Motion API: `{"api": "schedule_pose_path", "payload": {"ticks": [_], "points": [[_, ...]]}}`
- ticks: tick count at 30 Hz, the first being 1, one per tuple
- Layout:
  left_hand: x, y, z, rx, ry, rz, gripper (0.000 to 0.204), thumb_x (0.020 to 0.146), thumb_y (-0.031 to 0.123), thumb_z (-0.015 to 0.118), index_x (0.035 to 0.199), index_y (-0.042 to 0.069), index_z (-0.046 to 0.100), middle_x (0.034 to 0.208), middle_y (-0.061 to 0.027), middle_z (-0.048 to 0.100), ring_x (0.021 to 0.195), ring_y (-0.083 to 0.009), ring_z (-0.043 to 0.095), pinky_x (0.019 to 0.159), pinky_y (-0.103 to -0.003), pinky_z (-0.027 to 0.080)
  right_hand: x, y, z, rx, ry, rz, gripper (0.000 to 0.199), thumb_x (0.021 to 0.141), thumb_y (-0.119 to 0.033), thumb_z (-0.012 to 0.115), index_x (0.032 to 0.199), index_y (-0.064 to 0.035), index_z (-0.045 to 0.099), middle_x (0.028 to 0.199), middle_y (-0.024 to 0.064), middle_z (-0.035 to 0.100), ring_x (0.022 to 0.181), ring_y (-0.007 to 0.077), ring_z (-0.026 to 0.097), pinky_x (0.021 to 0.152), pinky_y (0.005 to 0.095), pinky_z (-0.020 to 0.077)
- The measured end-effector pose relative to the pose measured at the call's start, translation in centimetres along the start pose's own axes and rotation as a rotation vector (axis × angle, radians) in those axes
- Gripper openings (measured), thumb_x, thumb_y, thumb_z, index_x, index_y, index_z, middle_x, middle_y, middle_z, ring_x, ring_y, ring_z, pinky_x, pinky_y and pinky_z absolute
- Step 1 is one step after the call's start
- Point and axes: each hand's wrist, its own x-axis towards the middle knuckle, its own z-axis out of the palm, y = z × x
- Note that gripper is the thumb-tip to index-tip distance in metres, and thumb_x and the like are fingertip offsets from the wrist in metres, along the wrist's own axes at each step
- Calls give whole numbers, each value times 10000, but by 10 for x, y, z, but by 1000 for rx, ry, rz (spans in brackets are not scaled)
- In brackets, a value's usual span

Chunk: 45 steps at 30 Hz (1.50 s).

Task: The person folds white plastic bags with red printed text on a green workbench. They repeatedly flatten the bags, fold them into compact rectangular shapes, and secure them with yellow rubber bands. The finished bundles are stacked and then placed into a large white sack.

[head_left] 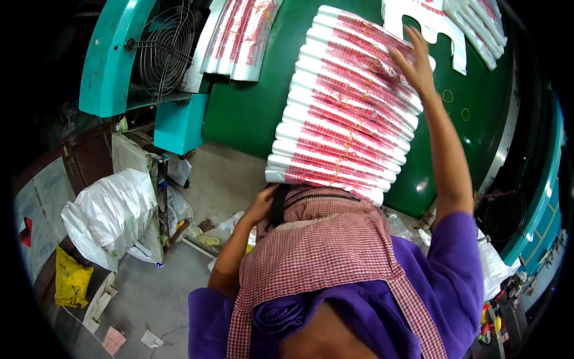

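Note:
A long row of rolled white plastic bags with red print [350,107] lies over the green table [239,113], its near end against my checked apron [323,245]. Thin yellowish bands cross the rolls. My right hand [418,66] is at the row's far right end, fingers spread and nothing seen gripped; whether it touches the bags is unclear. Down by the near left corner of the row, my left hand [260,204] is beside a black patch [278,205] at the apron's side. Its fingertips are partly hidden there.
More rolled bags [242,39] lie at the far left, and flat white bags [427,18] at the far right. Two yellow rubber bands [447,96] rest on the green surface. A teal machine frame with a wire-guarded fan [167,54] stands left. A white sack [113,209] sits below.

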Motion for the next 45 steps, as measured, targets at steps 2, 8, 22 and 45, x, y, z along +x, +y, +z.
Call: {"api": "schedule_pose_path", "payload": {"ticks": [2, 8, 22, 45], "points": [[19, 7, 18, -119, -54, -82, 430, 906, 163, 570, 1282, -33, 500, 1241, -136, 588, 1104, -205, 564, 977, -295, 408, 57, 11, 36, 37, -416, 186, 892, 739, -601, 687, 1405, -83, 398, 1370, 210, 459, 1217, 366, 499, 1050, 453, 368], [30, 87, 23, -316, -334, -63, 424, 835, 140, 629, 1220, -20, 550, 1169, -111, 622, 1059, -185, 573, 912, -310, 446, 64, -30, 64, 167, -900, -115, 1062, 665, -651, 718, 1492, -221, 209, 1366, 193, 469, 1211, 368, 502, 1048, 433, 379], [140, 202, -17, -99, -24, 22, 541, 882, 406, 577, 1245, 11, 508, 1126, -74, 622, 998, -195, 596, 836, -311, 467, -95, 32, -42, 467, -371, 579, 1027, 632, -369, 767, 1478, -120, 240, 1255, 187, 565, 1066, 297, 598, 979, 364, 435], [126, 192, -2, 477, 403, 177, 1155, 547, 396, 804, 1482, 169, 164, 1082, -201, 642, 984, -379, 623, 863, -439, 501, -188, -110, -5, 597, -128, 800, 956, 608, -177, 739, 1402, 25, 247, 1295, 198, 443, 1181, 312, 456, 1039, 382, 342]]}}
